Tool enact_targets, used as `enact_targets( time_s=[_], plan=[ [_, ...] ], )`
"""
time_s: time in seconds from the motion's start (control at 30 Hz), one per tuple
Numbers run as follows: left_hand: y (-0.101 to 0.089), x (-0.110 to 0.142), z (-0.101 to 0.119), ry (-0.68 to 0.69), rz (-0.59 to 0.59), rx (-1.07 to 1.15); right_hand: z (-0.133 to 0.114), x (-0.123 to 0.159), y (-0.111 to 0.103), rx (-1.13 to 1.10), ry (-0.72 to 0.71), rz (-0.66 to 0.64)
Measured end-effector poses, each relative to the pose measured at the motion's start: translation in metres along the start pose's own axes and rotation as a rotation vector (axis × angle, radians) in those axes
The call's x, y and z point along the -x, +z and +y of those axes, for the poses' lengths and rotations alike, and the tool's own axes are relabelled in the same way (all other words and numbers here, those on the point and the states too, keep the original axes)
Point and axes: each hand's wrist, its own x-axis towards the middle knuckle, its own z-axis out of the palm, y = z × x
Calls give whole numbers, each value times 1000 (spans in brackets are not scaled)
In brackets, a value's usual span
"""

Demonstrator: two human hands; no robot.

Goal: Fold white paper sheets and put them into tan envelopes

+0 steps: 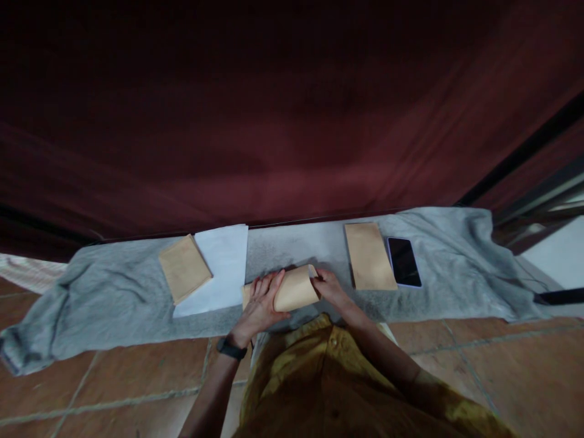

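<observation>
A brown paper envelope [296,291] lies in front of my body, its right end curled open. My left hand [262,304], with a dark band on the wrist, holds the envelope's left part from above, thumb along the near side and fingers across the top. At the open end, my right hand [327,285] grips the paper's edge; its fingertips are partly hidden by the envelope. Left of my hands, a stack of brown envelopes [185,267] rests partly on white paper sheets [223,261]. Another brown envelope [370,255] lies flat to the right of my right hand.
A phone with a dark screen [404,261] sits beside the right envelope. Everything lies on a grey cloth [451,267] covering a long, narrow surface. A dark red upright panel [292,152] stands directly behind it. Tiled floor [132,377] shows in front.
</observation>
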Motion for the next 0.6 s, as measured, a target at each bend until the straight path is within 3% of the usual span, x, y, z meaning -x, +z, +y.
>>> enact_targets(
  time_s=[0.23,0.6],
  plan=[
    [0,-5,2,33,-18,-12,-4,0,-5,18,81,-10],
    [5,1,-1,49,13,-5,-4,1,-3,-5,70,37]
  ],
)
